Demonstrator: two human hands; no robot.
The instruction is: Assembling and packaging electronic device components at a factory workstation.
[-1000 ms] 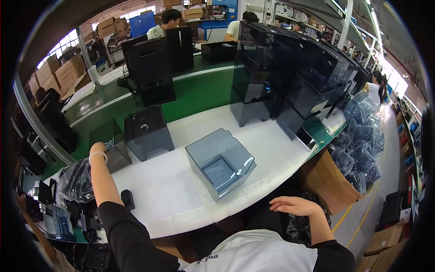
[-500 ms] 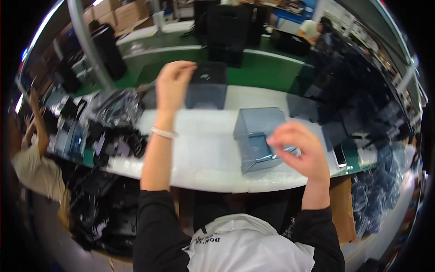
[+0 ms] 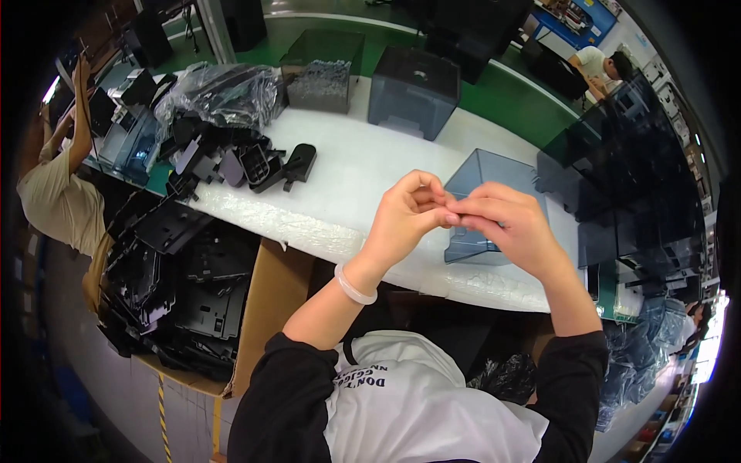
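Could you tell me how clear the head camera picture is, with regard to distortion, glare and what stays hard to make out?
Head view: strong fisheye bends the white table edge, with black corners; bright glare at the right rim; the left hand and right hand are sharp, but whatever the fingertips pinch is too small to tell.

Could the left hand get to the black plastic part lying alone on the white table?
Probably yes: the left hand is raised, fingertips meeting the right hand, and only bare table lies between it and the black part.
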